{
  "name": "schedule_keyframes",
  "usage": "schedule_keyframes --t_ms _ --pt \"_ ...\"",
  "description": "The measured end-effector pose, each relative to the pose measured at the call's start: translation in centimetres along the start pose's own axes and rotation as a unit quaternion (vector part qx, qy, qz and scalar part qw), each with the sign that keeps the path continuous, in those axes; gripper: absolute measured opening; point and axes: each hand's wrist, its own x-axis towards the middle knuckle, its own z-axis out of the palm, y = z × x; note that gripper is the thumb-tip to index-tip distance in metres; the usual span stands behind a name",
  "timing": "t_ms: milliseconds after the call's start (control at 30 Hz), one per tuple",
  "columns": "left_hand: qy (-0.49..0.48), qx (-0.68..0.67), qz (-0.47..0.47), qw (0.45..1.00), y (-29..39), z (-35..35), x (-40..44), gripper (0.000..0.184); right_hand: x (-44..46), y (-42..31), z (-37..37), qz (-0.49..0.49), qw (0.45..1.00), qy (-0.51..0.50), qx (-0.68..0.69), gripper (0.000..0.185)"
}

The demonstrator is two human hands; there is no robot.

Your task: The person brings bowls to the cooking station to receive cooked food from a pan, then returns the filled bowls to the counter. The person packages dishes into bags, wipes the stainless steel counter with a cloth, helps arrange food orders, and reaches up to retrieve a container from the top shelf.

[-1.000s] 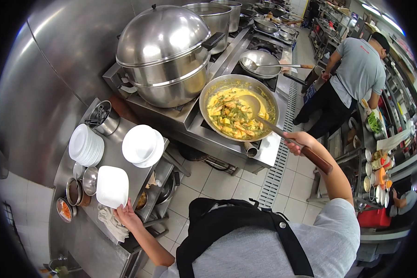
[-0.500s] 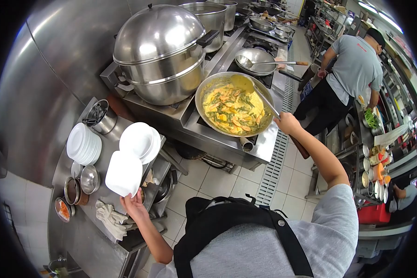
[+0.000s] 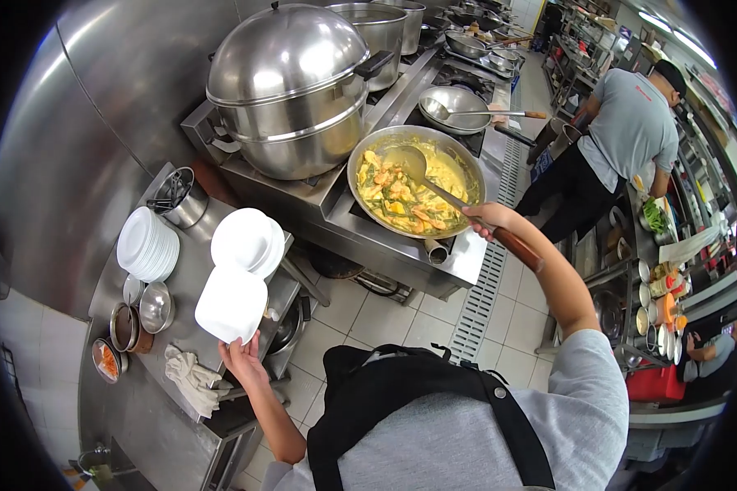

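Presently, fingers of the left hand (image 3: 245, 362) pinch a square white dish (image 3: 232, 303) at eight o'clock, while the right hand (image 3: 492, 219) curls its own around a brown-handled metal ladle (image 3: 411, 164) in a round metal pan (image 3: 477, 182) at one o'clock, its yellow stew (image 3: 382, 195) not yet on the dish.

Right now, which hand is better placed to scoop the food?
Probably the right hand: it grips the ladle, which reaches into the pan of food. The left hand holds a white dish by its edge.
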Motion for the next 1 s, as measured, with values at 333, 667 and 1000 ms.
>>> schedule_keyframes --t_ms 333,667,1000 --pt "-0.083 0.028 -0.064 0.994 -0.9 4.9 0.6 0.043 -5.2 1.2 -2.2 0.021 0.962 -0.086 0.257 0.031" --pt "-0.282 0.054 -0.138 0.948 -3.8 16.6 1.8 0.038 -7.7 2.8 -1.7 -0.006 0.931 -0.084 0.356 0.031" --pt "-0.365 0.096 -0.201 0.904 -8.2 24.5 2.7 0.036 -11.2 2.1 -1.5 -0.005 0.925 -0.072 0.372 0.030"
